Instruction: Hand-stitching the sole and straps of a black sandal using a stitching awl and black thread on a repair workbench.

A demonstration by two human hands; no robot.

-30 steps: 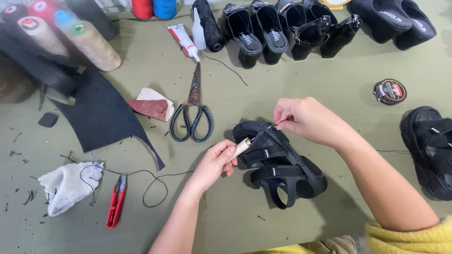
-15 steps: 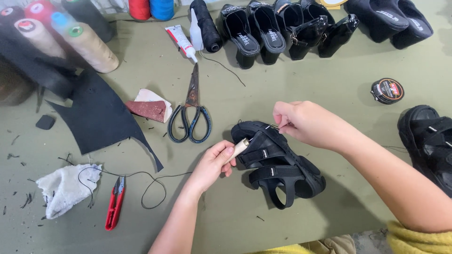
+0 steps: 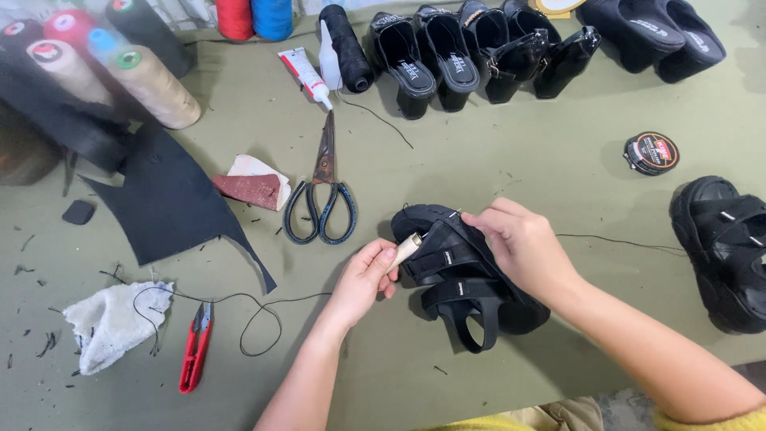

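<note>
**Sandal between both hands**

Head view: I have the black strappy sandal on the green tabletop, straight in front of me, its long axis running from upper left to lower right, heel strap loop toward me. My left hand sits just beside its left edge, grip pressed together around a pale wooden tool handle whose tip points up and right into the sandal's straps. My right hand lies on top of the sandal, fingers pinched at the upper strap; what they pinch is too small to tell. A thin black thread trails off to the right. Both hands touch the sandal; the right covers more of it.

Counted: one sandal in hand, one matching sandal at the right edge, well apart. One pair of large scissors, one red thread snips, one white rag, one round tin, one glue tube. Four black heeled shoes stand in a row along the far side.
</note>
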